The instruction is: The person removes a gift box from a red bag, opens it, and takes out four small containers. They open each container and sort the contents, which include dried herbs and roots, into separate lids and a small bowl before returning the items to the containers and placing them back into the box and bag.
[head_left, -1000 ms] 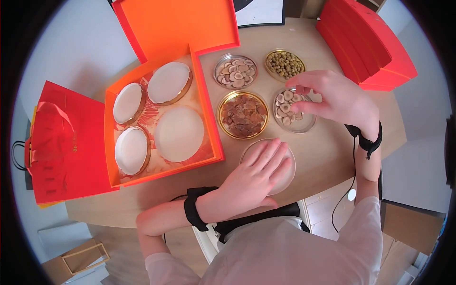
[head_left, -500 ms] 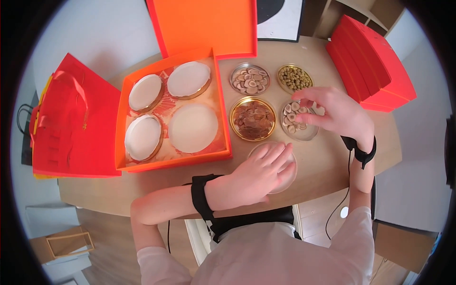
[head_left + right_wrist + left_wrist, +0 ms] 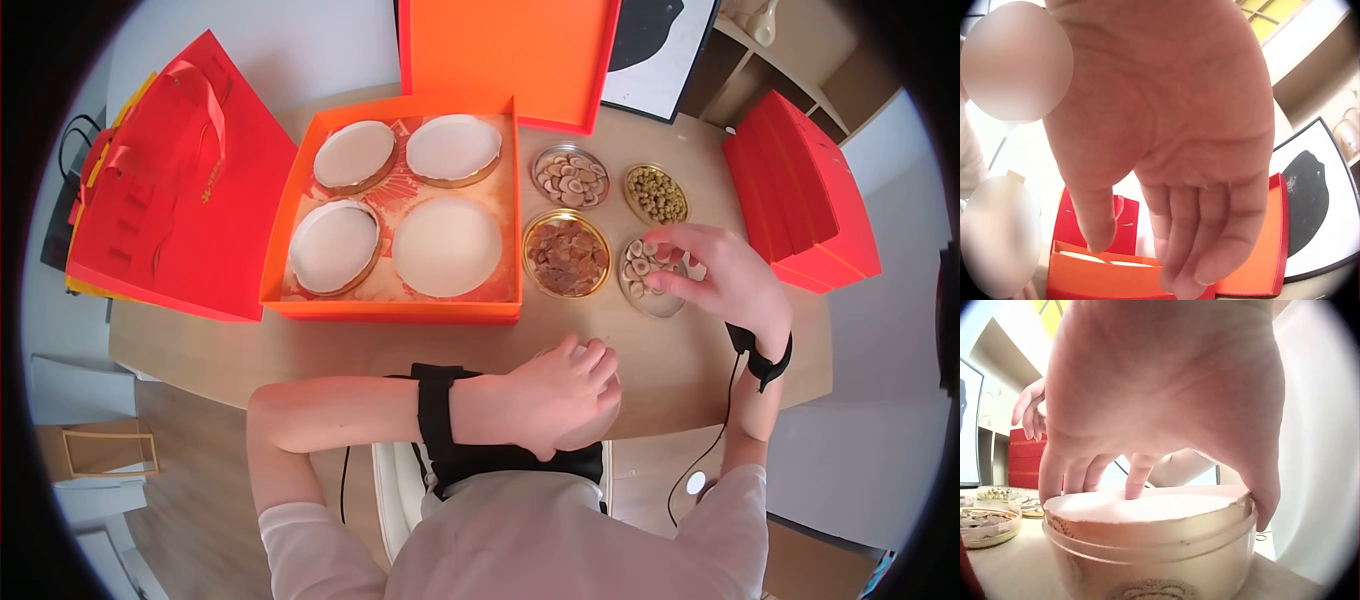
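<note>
My left hand (image 3: 545, 395) is spread over a round tub (image 3: 1154, 550) with a white top and a gold side inside clear plastic. In the left wrist view the thumb bends down the tub's right side, with fingers at the far and left edges. In the head view the hand hides most of the tub. My right hand (image 3: 725, 280) hangs over a round dish of pale ring-like dried slices (image 3: 640, 265), thumb and fingers apart and nothing between them. Beside that dish sits a gold-rimmed dish of reddish-brown dried pieces (image 3: 567, 255).
An orange box (image 3: 400, 310) with its lid up holds several white-topped round tubs (image 3: 447, 247). Farther back are dishes of oval dried slices (image 3: 570, 178) and greenish buds (image 3: 657, 195). A red gift bag (image 3: 190, 200) stands left, a red case (image 3: 800, 190) right.
The head view has swung, so the table's things appear farther right. My left hand's fingers, earlier laid straight over the tub, now bend at its edge. The right hand stays over the same dish.
</note>
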`<state>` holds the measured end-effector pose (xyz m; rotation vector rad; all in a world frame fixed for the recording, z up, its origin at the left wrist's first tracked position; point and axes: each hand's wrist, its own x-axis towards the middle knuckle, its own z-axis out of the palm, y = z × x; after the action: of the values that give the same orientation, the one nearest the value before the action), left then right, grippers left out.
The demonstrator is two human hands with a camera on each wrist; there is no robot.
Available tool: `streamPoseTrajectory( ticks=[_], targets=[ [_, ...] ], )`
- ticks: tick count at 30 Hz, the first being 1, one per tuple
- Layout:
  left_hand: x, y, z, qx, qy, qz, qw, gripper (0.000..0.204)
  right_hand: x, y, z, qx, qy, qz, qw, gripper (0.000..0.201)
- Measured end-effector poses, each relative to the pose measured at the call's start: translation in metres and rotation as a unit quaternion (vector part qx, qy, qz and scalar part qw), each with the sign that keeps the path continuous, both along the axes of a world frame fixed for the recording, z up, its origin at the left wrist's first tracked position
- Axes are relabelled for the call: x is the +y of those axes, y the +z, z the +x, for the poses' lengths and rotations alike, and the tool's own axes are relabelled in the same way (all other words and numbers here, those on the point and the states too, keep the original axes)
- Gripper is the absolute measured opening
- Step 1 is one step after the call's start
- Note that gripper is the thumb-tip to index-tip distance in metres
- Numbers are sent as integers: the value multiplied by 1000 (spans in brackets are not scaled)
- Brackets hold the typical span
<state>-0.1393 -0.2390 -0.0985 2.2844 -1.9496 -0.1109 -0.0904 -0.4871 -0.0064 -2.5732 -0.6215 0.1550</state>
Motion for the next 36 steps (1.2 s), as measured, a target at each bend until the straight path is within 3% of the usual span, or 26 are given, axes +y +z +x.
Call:
streamPoseTrajectory(
  ticks=[5,11,15,20,22,26,36],
  targets=[
    [27,39,0,54,14,45,997,82,7,4,0,-10,6,-1,1000,40],
    [65,112,15,33,115,-86,989,74,27,16,11,-60,55,17,997,39],
    [79,126,44,10,225,-99,969,83,43,18,22,-80,81,52,992,37],
    [96,107,92,-80,274,-23,958,89,59,5,36,-81,114,35,990,35],
    [97,96,98,-82,273,4,959,92,65,-10,38,-138,143,17,980,34],
    [93,96,98,-57,289,51,954,96,76,-13,35,-65,132,-7,989,43],
    [103,76,101,-23,305,51,951,85,88,-29,34,-87,184,25,979,50]
  ],
)
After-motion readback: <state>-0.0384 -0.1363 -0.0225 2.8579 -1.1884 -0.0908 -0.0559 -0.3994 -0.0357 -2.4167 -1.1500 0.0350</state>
